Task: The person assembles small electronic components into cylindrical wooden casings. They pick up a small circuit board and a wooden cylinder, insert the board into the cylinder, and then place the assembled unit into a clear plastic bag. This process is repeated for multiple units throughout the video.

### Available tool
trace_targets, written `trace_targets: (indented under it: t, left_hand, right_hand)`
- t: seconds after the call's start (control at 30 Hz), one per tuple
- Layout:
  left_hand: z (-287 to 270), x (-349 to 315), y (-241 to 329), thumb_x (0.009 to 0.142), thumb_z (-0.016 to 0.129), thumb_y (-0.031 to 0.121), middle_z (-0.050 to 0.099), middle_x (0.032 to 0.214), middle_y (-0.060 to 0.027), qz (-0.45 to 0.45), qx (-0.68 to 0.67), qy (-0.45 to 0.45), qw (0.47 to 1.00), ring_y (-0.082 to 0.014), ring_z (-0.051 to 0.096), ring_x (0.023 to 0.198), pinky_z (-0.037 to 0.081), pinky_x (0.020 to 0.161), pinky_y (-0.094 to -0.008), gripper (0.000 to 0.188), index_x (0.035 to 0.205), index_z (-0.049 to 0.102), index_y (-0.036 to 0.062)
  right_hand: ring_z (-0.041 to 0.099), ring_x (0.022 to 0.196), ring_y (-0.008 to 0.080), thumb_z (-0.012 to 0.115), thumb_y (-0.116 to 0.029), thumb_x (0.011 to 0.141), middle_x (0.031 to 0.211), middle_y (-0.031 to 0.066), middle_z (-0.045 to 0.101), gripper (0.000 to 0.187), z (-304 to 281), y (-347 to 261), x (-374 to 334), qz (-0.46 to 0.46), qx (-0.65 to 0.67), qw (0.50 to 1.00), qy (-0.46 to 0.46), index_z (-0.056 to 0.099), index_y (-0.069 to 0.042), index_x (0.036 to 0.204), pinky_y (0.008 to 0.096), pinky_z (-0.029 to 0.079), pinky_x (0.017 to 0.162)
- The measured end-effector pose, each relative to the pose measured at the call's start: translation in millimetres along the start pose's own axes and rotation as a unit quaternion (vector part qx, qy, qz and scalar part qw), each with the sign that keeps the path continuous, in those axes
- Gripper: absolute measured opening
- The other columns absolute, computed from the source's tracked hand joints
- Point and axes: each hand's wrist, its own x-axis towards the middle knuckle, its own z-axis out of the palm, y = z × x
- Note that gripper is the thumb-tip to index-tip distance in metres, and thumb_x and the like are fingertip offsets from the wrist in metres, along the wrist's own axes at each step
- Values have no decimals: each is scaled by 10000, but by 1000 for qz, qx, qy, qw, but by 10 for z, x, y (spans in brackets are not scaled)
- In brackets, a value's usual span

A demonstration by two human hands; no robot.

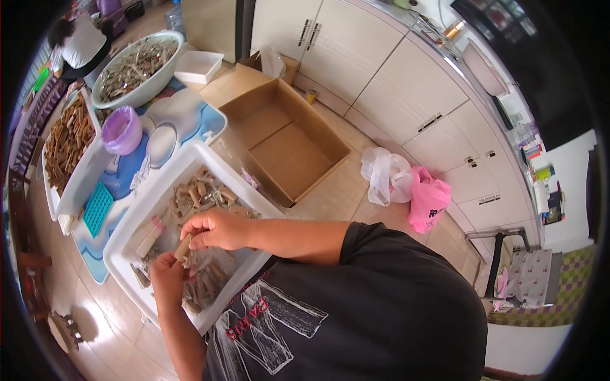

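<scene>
A: What lies around?

B: An open brown cardboard box (279,136) on the wooden floor (337,190), then a long white plastic tray (127,238) of short tan sticks, just beside it.

A: And the hands?

B: Over that tray. The right hand (216,228) and left hand (166,274) both pinch one small tan stick-shaped piece (183,247), fingers (194,239) closed on it, with clear plastic wrap (210,257) just below.

It is a home kitchen. White cupboards (381,82) line a wooden floor (343,190). A chair (527,273) stands near the wall.
</scene>
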Motion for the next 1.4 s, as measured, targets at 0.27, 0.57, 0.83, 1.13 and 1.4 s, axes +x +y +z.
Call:
trace_targets:
  t: [0.27, 0.57, 0.83, 1.13, 1.4]
  left_hand:
    - [-152, -98, -32, 854, 573, 150, 582, 608, -62, 47, -33, 38, 998, -123, 548, 509, 456, 481, -249, 199, 713, 579, 10]
    - [-151, -68, -100, 857, 624, 185, 616, 676, -64, 29, -148, 45, 988, -134, 589, 537, 488, 490, -246, 185, 814, 598, 7]
    - [-130, -19, -150, 838, 648, 163, 637, 756, -68, 66, -130, -8, 989, -106, 592, 664, 482, 601, -220, 206, 901, 612, -30]
    - [-208, -17, -73, 797, 681, 126, 644, 906, -88, -51, -161, -213, 962, -142, 622, 805, 508, 756, -245, 309, 1031, 588, -53]
    - [-152, -54, -57, 810, 669, 159, 645, 912, -94, -108, -225, -159, 955, -165, 633, 804, 520, 790, -267, 351, 1067, 571, -59]
  right_hand:
    - [513, 709, 55, 604, -29, 835, 796, -5, 570, 236, -7, 57, 5, -60, 69, 982, 163, 588, -34, 1070, 204, 436, 632]
    - [512, 671, 99, 664, -39, 788, 760, 26, 571, 241, -41, 77, -19, -126, -160, 962, 179, 615, -40, 1024, 225, 426, 612]
    - [566, 747, 102, 637, 0, 789, 851, 51, 622, 235, -31, 11, -5, -86, -136, 983, 93, 615, -25, 1022, 232, 459, 648]
    - [539, 784, 69, 598, 34, 805, 874, 18, 608, 240, -78, -13, 3, -19, -83, 996, -7, 612, -10, 1041, 205, 442, 692]
    - [519, 778, 55, 589, 47, 808, 863, 0, 590, 238, -94, -34, 27, 26, -61, 997, -43, 616, -17, 1036, 193, 429, 684]
